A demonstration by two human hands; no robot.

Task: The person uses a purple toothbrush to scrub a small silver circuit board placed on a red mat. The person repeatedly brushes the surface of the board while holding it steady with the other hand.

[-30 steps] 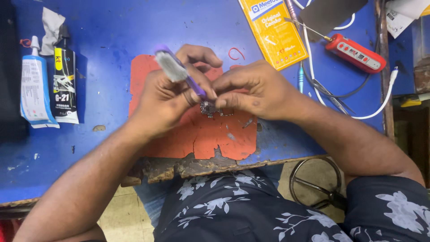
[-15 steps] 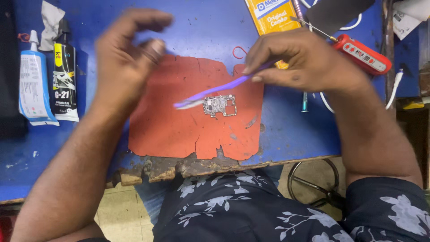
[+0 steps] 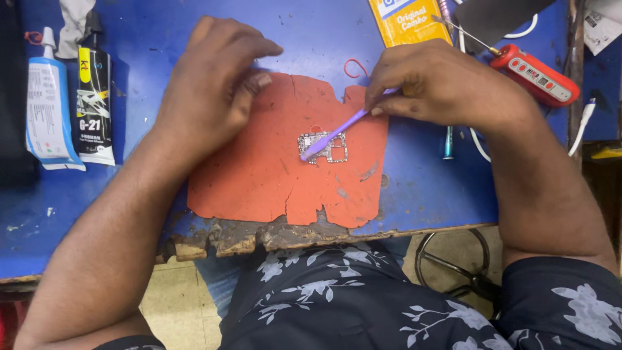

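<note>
Item: small circuit board (image 3: 322, 147), centre of our orange mat (image 3: 259, 181). Our right hand (image 3: 440, 87) pinches a purple brush (image 3: 337, 133) onto it; left hand (image 3: 214, 84) rests loosely curled, far-left. Glue tubes (image 3: 71, 97) left; table's near edge (image 3: 272, 236) crumbling.

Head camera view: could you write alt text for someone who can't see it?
A right hand presses a purple tool onto a small metal frame part on an orange mat. The left hand rests at the mat's top edge; two glue tubes lie left on the blue bench.
</note>
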